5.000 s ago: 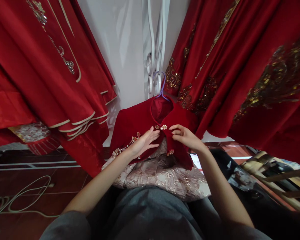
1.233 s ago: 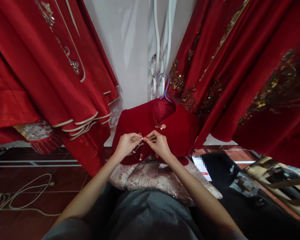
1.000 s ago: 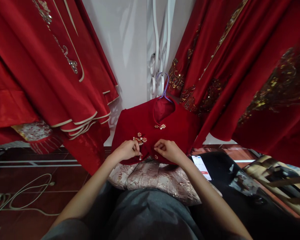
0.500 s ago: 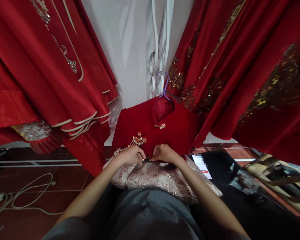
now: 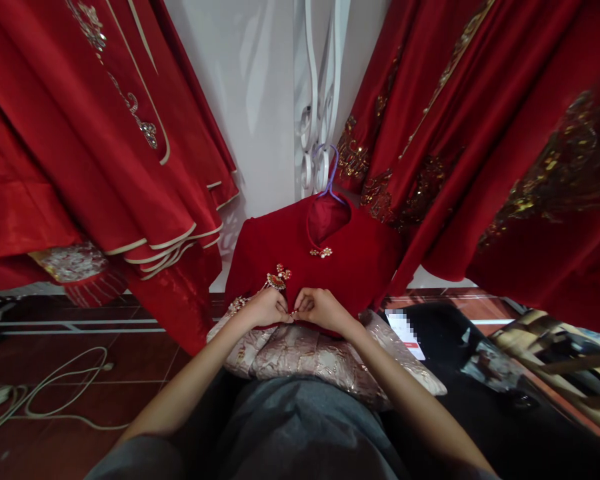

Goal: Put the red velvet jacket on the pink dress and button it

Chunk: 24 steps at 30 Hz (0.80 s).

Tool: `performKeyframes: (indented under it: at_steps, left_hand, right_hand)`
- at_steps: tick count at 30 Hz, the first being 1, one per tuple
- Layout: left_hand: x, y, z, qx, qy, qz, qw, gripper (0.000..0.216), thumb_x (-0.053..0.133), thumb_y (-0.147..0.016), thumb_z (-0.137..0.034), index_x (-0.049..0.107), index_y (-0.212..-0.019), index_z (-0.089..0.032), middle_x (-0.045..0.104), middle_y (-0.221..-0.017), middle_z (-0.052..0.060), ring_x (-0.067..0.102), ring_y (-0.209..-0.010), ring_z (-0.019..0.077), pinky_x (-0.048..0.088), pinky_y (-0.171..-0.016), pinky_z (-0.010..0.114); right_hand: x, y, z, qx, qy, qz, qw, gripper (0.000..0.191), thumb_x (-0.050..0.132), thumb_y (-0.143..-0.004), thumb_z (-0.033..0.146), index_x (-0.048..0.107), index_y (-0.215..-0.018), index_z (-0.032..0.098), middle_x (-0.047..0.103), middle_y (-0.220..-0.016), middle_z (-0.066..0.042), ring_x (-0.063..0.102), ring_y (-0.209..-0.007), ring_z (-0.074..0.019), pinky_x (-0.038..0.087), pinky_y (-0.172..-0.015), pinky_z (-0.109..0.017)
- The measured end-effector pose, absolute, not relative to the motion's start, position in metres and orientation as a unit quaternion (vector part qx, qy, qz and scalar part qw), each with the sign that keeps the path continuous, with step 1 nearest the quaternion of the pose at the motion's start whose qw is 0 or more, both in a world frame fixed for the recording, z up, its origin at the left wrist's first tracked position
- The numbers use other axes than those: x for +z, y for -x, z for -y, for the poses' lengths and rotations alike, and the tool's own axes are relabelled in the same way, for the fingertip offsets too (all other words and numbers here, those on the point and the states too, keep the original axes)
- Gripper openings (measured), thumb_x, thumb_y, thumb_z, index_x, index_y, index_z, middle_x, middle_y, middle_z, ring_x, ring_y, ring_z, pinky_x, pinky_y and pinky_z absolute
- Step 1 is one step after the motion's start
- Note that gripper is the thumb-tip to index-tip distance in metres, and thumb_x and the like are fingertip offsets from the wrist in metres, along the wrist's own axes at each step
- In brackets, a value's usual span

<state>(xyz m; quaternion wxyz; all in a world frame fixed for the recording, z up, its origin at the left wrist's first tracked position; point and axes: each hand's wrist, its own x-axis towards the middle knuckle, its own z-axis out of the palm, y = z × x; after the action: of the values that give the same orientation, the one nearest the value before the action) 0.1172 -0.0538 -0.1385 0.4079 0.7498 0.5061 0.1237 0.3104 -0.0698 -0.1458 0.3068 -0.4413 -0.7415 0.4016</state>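
A red velvet top hangs on a purple hanger in front of me, over a pale brocade skirt. A pearl clasp is fastened at its collar, and a fan-shaped beaded clasp sits lower left on the front. My left hand and my right hand meet just below that clasp, fingers pinched together on a small fastening at the top's front edge. The fastening itself is mostly hidden by my fingertips.
Red embroidered gowns hang at left and right against a white wall with a white scrolled metal frame. A phone lies on a black surface at right. White cables trail over the dark red tiled floor.
Both hands have worked down the top's front, from the collar clasp to the fan-shaped clasp and then just below it. The top's front flap now lies shut.
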Motion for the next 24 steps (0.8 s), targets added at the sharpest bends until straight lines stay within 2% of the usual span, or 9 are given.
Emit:
performKeyframes:
  at_steps: [4,8,18,24]
  left_hand:
    - [-0.141,-0.118,0.054,0.117,-0.763,-0.505,0.386,0.006,0.066,-0.063,-0.019,0.069,-0.065,-0.014,0.074,-0.071,0.006,0.069,-0.07,0.0193,0.049,-0.059,0.023]
    - [-0.143,-0.12,0.053,0.096,-0.773,-0.52,0.351,0.017,0.057,-0.063,-0.009,0.071,-0.07,-0.014,0.074,-0.073,0.004,0.069,-0.071,0.0161,0.049,-0.063,0.021]
    - [-0.13,-0.121,0.057,0.088,-0.79,-0.536,0.284,0.022,0.056,-0.066,-0.01,0.075,-0.073,-0.017,0.074,-0.074,0.004,0.069,-0.075,0.0173,0.049,-0.066,0.022]
    - [-0.128,-0.115,0.054,0.064,-0.772,-0.526,0.351,0.022,0.058,-0.063,-0.008,0.073,-0.079,-0.015,0.074,-0.075,0.003,0.068,-0.07,0.0157,0.048,-0.063,0.022]
  right_hand:
    - [-0.146,-0.306,0.073,0.347,0.458,0.766,0.288,0.009,0.069,-0.071,0.016,0.065,-0.078,0.019,0.069,-0.07,0.001,0.065,-0.065,-0.0124,0.047,-0.061,-0.02]
    - [-0.146,-0.305,0.073,0.316,0.467,0.783,0.262,0.009,0.065,-0.074,0.013,0.064,-0.081,0.018,0.069,-0.071,0.0,0.064,-0.066,-0.0117,0.045,-0.061,-0.019]
    - [-0.148,-0.299,0.076,0.248,0.482,0.804,0.242,0.013,0.059,-0.074,0.012,0.065,-0.081,0.02,0.069,-0.072,0.0,0.065,-0.067,-0.012,0.043,-0.061,-0.018]
    - [-0.143,-0.305,0.075,0.28,0.478,0.804,0.218,0.012,0.063,-0.076,0.016,0.067,-0.086,0.021,0.071,-0.077,-0.001,0.067,-0.072,-0.013,0.046,-0.065,-0.02]
